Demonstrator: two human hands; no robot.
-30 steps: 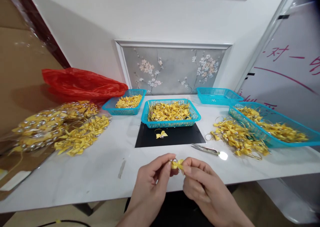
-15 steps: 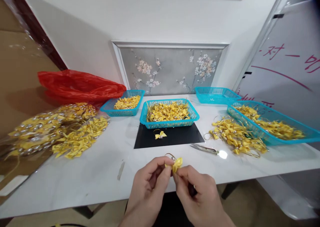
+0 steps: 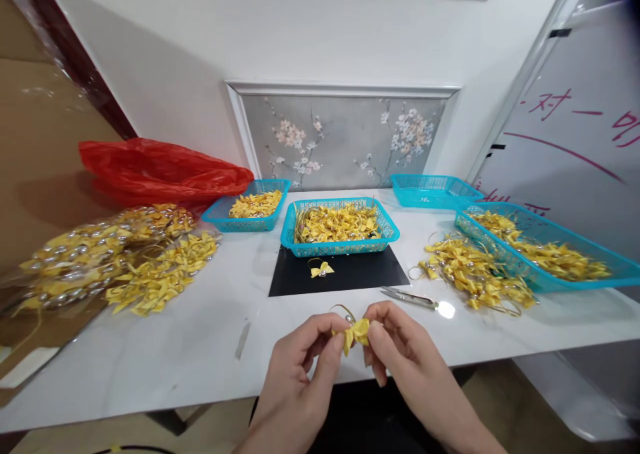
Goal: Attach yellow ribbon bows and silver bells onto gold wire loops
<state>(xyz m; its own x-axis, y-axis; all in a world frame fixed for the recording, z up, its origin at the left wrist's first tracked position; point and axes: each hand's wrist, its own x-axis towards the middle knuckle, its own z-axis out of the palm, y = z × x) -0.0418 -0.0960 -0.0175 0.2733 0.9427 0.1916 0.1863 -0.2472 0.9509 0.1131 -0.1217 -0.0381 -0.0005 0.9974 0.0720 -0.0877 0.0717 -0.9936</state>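
A yellow ribbon bow (image 3: 356, 333) with a silvery bead and a thin gold loop is held above the table's front edge. My left hand (image 3: 311, 364) pinches the bow's left side between thumb and fingertips. On the bow's right loop, my right hand (image 3: 403, 347) has its thumb and forefinger closed, the other fingers curled beneath. Beyond the hands, another yellow bow (image 3: 321, 270) with a bead and loop lies on a black mat (image 3: 295, 285). Thread snips (image 3: 409, 298) rest at the mat's right corner.
A blue basket (image 3: 340, 247) of bows stands on the mat's far edge. More bows fill baskets at left (image 3: 240, 225) and right (image 3: 550, 280). Loose bow piles (image 3: 163, 273) lie on both sides. A red plastic bag (image 3: 160, 171) sits at the back left, an unfilled blue basket (image 3: 435, 194) at the back right.
My right hand has shifted up and right, from beneath the bow to its right loop. The bow now shows more spread and flatter. My left hand keeps its pinch.
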